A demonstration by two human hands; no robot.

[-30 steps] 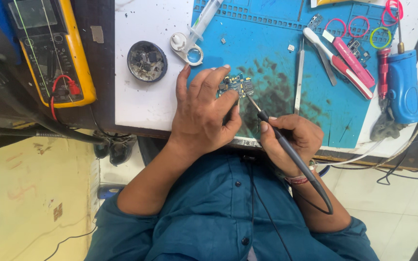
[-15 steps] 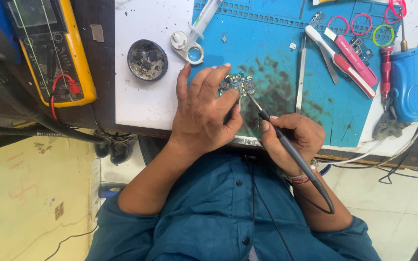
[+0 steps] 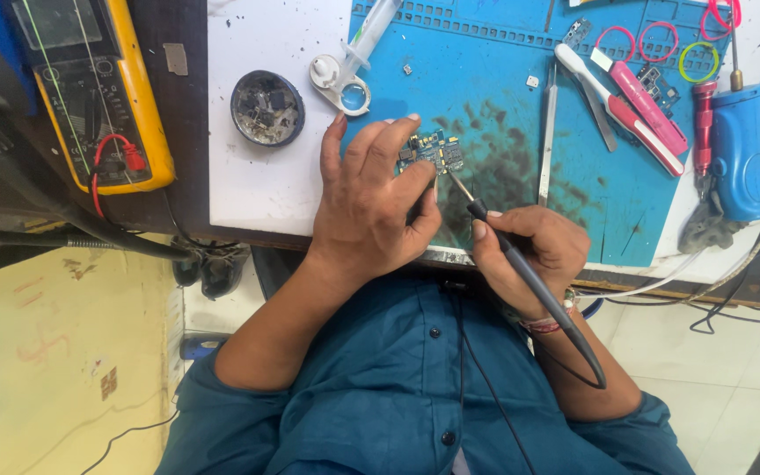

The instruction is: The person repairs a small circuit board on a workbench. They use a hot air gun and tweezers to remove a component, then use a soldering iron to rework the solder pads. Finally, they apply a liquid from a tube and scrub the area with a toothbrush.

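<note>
Soldering step, by the look. Left hand (image 3: pixel 371 207) pinching small blue-green circuit board (image 3: pixel 431 151) at its fingertips; right hand (image 3: pixel 529 251) clamped around slim black soldering iron (image 3: pixel 521 273) (tip touching board). Next: steady, fine tip placement.

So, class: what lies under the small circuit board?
The circuit board rests on the blue mat, stained dark around it. The left hand covers its near edge, so what is beneath that part cannot be seen. The right hand holds a soldering iron to it.
</note>
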